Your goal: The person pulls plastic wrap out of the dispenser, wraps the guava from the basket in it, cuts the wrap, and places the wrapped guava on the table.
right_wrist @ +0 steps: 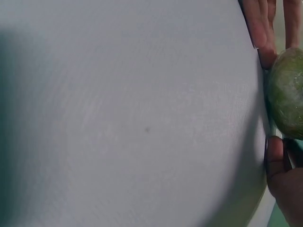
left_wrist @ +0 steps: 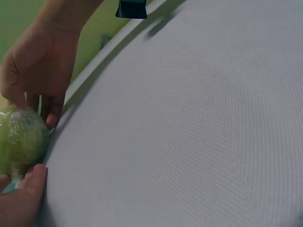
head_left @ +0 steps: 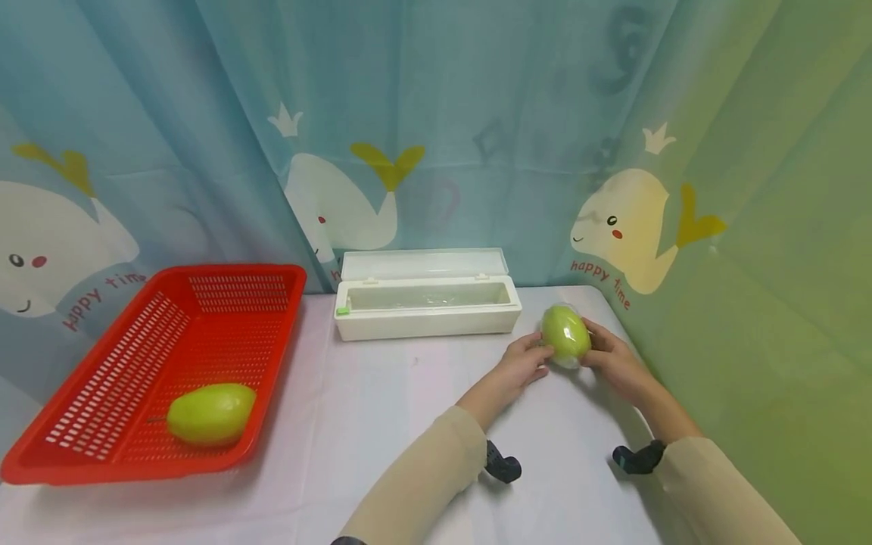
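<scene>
A pale green fruit [head_left: 565, 334], perhaps a pear, is wrapped in shiny clear film at the right end of the table. Bits of film stick out at its top and bottom. My left hand [head_left: 523, 362] holds its left side with thumb and fingertips. On the opposite side, my right hand [head_left: 616, 362] grips it with bent fingers. The left wrist view has the wrapped fruit [left_wrist: 21, 139] at its left edge, between both hands. In the right wrist view the fruit [right_wrist: 289, 94] is cut off by the right edge.
A white cling film dispenser [head_left: 428, 324] stands at the back, its clear lid [head_left: 424, 263] raised and a green slider [head_left: 343, 310] at its left end. At left, a red plastic basket [head_left: 272, 393] holds an unwrapped green fruit [head_left: 213, 414] with a stem. Whale-print curtains [head_left: 443, 113] hang behind.
</scene>
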A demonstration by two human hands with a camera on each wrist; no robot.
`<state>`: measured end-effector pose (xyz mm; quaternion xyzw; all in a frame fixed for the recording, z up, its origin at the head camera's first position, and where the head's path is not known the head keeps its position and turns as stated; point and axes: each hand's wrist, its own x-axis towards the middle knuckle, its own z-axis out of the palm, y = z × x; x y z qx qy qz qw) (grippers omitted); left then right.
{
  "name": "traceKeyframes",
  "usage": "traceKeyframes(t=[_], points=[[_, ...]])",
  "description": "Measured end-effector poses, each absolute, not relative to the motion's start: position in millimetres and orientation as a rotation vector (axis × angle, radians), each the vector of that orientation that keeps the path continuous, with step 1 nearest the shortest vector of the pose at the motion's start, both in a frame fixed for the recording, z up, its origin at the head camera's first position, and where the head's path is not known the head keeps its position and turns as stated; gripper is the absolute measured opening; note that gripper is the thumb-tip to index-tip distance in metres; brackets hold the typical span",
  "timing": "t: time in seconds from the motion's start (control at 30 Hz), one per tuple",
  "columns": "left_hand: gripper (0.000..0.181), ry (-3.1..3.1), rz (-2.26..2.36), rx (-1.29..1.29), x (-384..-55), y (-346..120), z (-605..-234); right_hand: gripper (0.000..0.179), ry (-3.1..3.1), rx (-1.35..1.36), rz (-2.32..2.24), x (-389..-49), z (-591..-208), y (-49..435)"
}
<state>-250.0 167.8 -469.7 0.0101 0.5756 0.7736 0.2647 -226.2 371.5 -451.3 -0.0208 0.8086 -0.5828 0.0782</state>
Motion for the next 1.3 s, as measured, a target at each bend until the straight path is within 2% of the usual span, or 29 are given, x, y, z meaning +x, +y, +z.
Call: traceKeyframes(t=[0.27, 0.67, 1.0, 1.17, 1.3], points=[[0.066, 1.624, 2.01, 0.07, -250, 153, -462, 0.089, 2.404, -0.026, -1.779, -230, -447, 363], [0.054, 1.84, 1.854, 0.167, -243, 106, -450, 0.085, 2.331, -0.058, -1.87, -221, -445, 365], [0.046, 2.225, 1.643, 0.603, -242, 27, -393, 0.086, 2.677, -0.168, -1.724, -227, -418, 353], [0.041, 2.596, 1.379, 0.79, -248, -23, -372, 0.077, 2.85, -0.267, -1.512, -237, -403, 331], [0.039, 2.874, 1.116, 0.761, -254, -59, -357, 0.063, 2.986, -0.408, -1.355, -252, -397, 309]])
